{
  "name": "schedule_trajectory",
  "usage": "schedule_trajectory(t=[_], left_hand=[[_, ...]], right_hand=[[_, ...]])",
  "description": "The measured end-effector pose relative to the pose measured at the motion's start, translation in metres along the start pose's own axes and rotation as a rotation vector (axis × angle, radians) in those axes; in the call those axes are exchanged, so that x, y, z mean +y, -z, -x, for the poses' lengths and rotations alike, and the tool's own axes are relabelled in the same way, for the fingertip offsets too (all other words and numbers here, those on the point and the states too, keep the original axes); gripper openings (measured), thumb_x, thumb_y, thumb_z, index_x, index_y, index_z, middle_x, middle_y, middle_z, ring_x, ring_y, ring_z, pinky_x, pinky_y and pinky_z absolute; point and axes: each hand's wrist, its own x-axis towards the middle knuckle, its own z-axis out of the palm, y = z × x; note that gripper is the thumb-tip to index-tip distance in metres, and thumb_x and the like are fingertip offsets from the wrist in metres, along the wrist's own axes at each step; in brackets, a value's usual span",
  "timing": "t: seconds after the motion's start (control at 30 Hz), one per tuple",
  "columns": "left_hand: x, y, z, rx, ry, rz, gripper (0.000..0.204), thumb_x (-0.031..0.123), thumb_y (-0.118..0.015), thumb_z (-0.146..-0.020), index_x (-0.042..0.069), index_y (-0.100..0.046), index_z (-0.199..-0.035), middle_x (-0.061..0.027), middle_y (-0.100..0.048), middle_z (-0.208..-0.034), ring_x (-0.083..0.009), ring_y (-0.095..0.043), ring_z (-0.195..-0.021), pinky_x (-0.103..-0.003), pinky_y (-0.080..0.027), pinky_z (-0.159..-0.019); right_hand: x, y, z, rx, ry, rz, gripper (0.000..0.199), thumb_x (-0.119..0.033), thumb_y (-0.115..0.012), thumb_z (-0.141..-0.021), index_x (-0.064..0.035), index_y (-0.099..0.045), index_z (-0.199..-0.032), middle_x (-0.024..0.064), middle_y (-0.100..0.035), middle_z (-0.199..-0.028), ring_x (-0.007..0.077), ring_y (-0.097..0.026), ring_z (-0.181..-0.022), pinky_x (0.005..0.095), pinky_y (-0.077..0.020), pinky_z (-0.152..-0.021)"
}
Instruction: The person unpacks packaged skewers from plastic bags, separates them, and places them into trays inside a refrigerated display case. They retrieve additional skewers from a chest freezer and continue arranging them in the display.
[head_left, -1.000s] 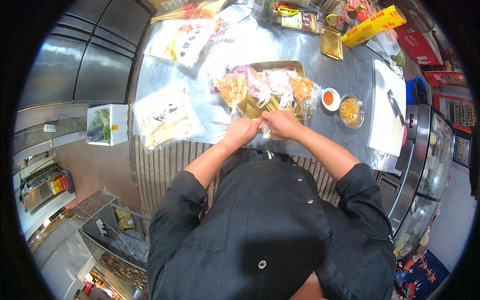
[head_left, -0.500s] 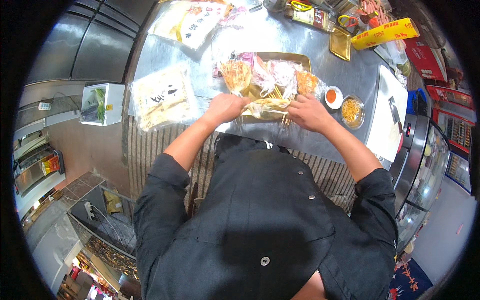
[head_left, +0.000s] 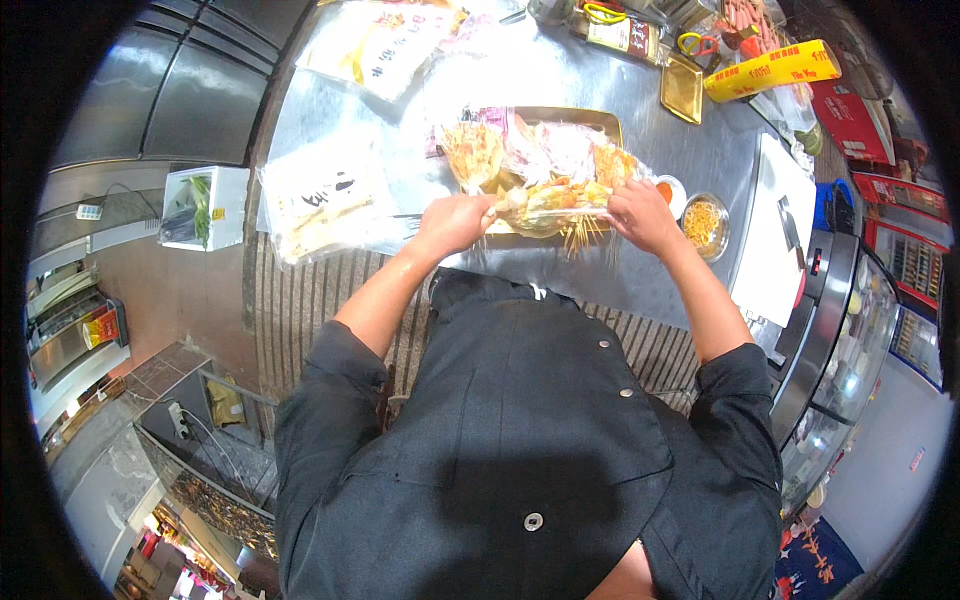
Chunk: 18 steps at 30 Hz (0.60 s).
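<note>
Both hands have spread apart; the left hand [head_left: 452, 222] and right hand [head_left: 638, 212] each grip an end of the wrapped skewer bundle [head_left: 552, 200] over the metal tray [head_left: 560, 118].

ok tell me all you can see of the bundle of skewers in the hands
The bundle of skewers lies roughly level above the front edge of a gold-coloured tray on the steel counter. It looks like thin pale wooden sticks carrying orange and pale food, sheathed in clear film. The left hand grips one end, the right hand the other. Bare stick ends fan downward.
</note>
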Motion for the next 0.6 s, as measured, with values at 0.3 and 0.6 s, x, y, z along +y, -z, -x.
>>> schedule_trajectory(t=[0.3, 0.6], left_hand=[[-0.01, 0.0, 0.004, 0.037, 0.01, -0.003, 0.034, 0.043, -0.053, -0.103, 0.015, -0.073, -0.102, -0.0195, -0.072, -0.088, -0.0424, -0.07, -0.086, -0.056, -0.053, -0.072], [-0.011, -0.019, 0.001, 0.026, 0.223, 0.125, 0.049, 0.05, -0.052, -0.105, 0.006, -0.074, -0.104, -0.0242, -0.073, -0.095, -0.0449, -0.07, -0.092, -0.056, -0.053, -0.08]], right_hand=[[0.007, 0.011, 0.002, 0.067, -0.018, 0.027, 0.028, -0.033, -0.073, -0.092, -0.0115, -0.059, -0.082, 0.0044, -0.059, -0.083, 0.0281, -0.058, -0.089, 0.0438, -0.0435, -0.08], [-0.032, -0.001, -0.003, 0.324, -0.223, -0.209, 0.016, -0.023, -0.074, -0.092, -0.0095, -0.069, -0.098, 0.0108, -0.065, -0.097, 0.0336, -0.062, -0.097, 0.045, -0.0476, -0.088]])
